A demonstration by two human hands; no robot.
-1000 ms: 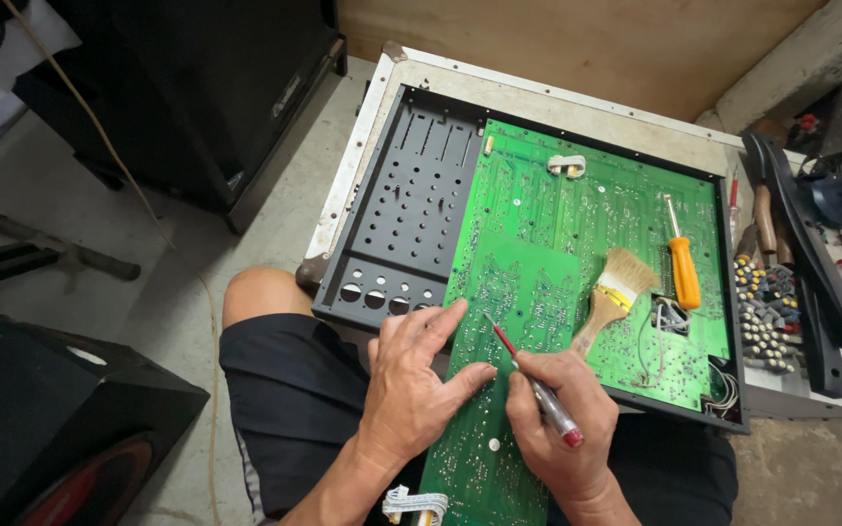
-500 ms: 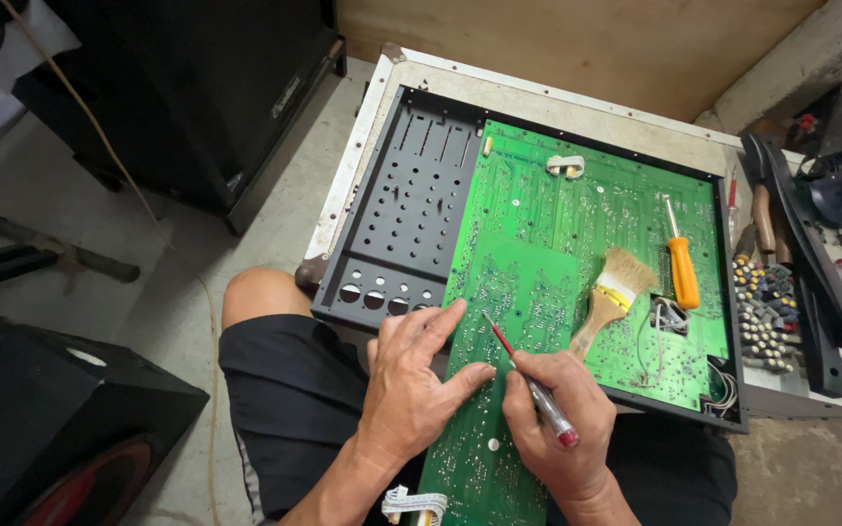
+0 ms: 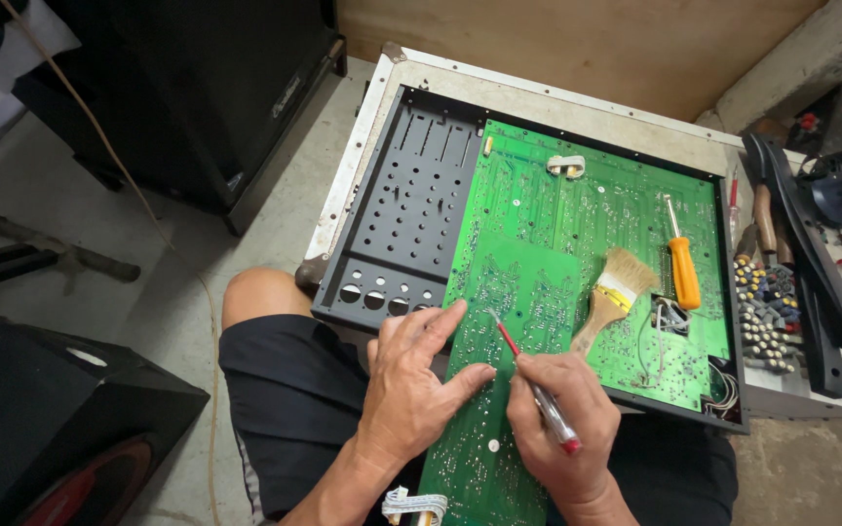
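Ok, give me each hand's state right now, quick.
Left hand: open, flat on the green circuit board, holding nothing.
Right hand: closed on a thin red-tipped tool, tip on the board.

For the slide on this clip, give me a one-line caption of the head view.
Left hand steadies a green circuit board while the right hand touches a thin red-handled tool to it; paintbrush and orange screwdriver lie nearby.

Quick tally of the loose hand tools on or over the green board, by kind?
Paintbrush: 1, lying on the large green circuit board
Orange-handled screwdriver: 1, lying on the same board
Red-tipped thin screwdriver: 1, held in the right hand
Total: 3
The left hand holds no tool; it rests flat on the smaller green board.
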